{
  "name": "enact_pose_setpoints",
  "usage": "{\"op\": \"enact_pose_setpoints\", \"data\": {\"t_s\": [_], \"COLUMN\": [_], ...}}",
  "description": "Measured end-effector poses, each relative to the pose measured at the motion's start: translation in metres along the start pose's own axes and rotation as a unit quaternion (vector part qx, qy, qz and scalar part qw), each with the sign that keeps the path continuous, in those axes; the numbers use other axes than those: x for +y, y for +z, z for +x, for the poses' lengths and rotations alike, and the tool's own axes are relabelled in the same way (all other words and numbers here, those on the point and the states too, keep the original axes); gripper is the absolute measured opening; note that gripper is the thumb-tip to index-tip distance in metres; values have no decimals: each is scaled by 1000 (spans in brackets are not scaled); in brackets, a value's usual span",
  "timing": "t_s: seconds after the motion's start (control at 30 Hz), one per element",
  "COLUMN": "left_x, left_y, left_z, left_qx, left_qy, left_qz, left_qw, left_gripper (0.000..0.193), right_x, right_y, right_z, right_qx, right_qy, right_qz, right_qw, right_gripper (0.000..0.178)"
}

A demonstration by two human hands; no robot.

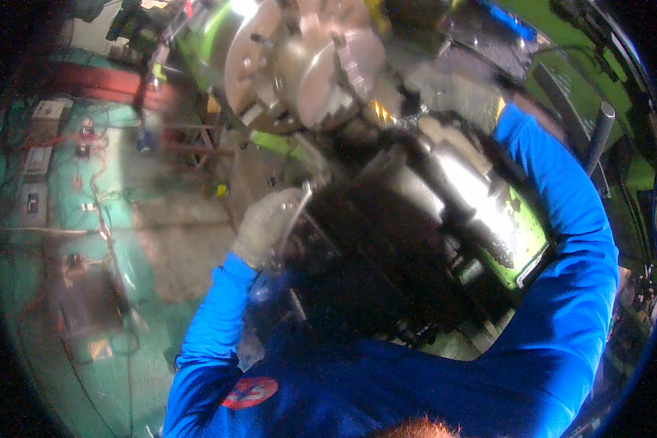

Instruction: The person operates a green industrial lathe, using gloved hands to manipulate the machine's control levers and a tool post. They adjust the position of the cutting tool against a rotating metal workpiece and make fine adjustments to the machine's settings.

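Observation:
My left hand [264, 228], in a pale work glove, is closed at the curved metal rim of a handwheel [297, 213] on the near left side of a lathe carriage. My right hand [469, 102], gloved with a yellow cuff edge, reaches over the carriage at the upper right. Motion smears its fingers, so its hold is unclear. A brassy, shiny piece [382, 112] shows to its left, near the tool area. Beyond both hands is a large round metal lathe chuck [259, 69] with stepped jaws. A disc-shaped metal face [336, 77] shows at its middle.
Bright metal and green machine housing [515, 237] lies beneath my right arm. A grey lever [600, 135] stands at the right. On the left, cables [102, 219] and a dark box [87, 303] lie on a green floor. A red beam [109, 84] crosses the upper left.

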State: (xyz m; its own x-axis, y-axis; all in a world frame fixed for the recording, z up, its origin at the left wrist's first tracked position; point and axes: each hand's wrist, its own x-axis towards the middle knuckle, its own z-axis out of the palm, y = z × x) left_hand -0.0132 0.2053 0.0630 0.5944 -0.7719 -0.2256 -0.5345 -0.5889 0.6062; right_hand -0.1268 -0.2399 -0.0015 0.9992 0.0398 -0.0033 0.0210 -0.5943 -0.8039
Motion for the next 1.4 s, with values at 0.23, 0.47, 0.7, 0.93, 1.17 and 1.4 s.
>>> {"op": "enact_pose_setpoints", "data": {"t_s": [0.23,0.47,0.7,0.93,1.17,1.4], "left_x": [-7,-1,-7,-22,-32,-19], "left_y": [1,1,-1,-4,-3,-1], "left_z": [0,3,3,0,3,2], "left_qx": [5,-3,11,-11,18,-13], "left_qy": [22,51,124,102,220,20], "left_qz": [-5,66,73,86,143,49], "left_qw": [1000,997,990,991,965,998], "left_gripper": [30,28,28,51,42,29], "right_x": [2,6,9,5,12,-10], "right_y": [8,7,8,8,11,8], "right_z": [1,2,3,8,11,13], "right_qx": [27,20,35,37,46,9], "right_qy": [34,14,3,-18,-88,-8], "right_qz": [169,103,111,124,30,106], "right_qw": [985,994,993,991,995,994], "right_gripper": [23,46,33,23,13,13]}}
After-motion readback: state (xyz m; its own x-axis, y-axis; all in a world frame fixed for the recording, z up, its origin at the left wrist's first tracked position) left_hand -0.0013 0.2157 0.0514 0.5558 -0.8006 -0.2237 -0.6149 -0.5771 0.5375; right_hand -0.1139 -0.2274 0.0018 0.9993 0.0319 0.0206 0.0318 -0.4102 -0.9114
